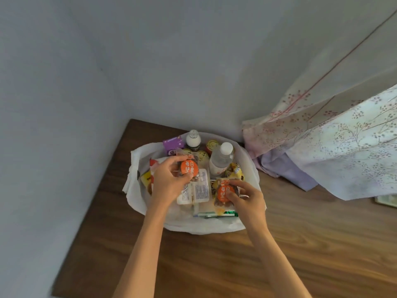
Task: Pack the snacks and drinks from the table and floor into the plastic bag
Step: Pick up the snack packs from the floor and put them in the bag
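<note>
The white plastic bag (pixel 137 203) stands open on the wooden surface (pixel 300 244), in the corner by the wall, and is already crowded. Two white-capped bottles (pixel 221 158) stand upright at its far side beside a purple carton (pixel 173 143) and small cans (pixel 212 145). Flat clear-wrapped packs (pixel 196 190) lie across the middle, with a green-edged pack (pixel 217 214) at the near rim.

The left hand (pixel 167 181) is closed on a nut packet with an orange label (pixel 189 166), held over the middle of the bag. The right hand (pixel 247 198) pinches a second orange-labelled nut packet (pixel 225 194) at the bag's right side, its thumb pressed on the label.

Probable faults from this state:

- Overflow. The contents reach rim height; a packet released on top of the flat packs may slide over the low near edge onto the surface.
- Bottle tip. A packet pushed toward the far side may knock over a bottle, which appears to lean on loose items only.
- Rim collapse. The bag walls are thin and unsupported; downward pressure from either hand may fold the rim inward and narrow the opening.
- Crushing. Pressing the packets down to gain room may damage the soft-wrapped packs beneath.

A floral curtain (pixel 343 147) hangs near the bag's right side and may snag a wide hand movement.
</note>
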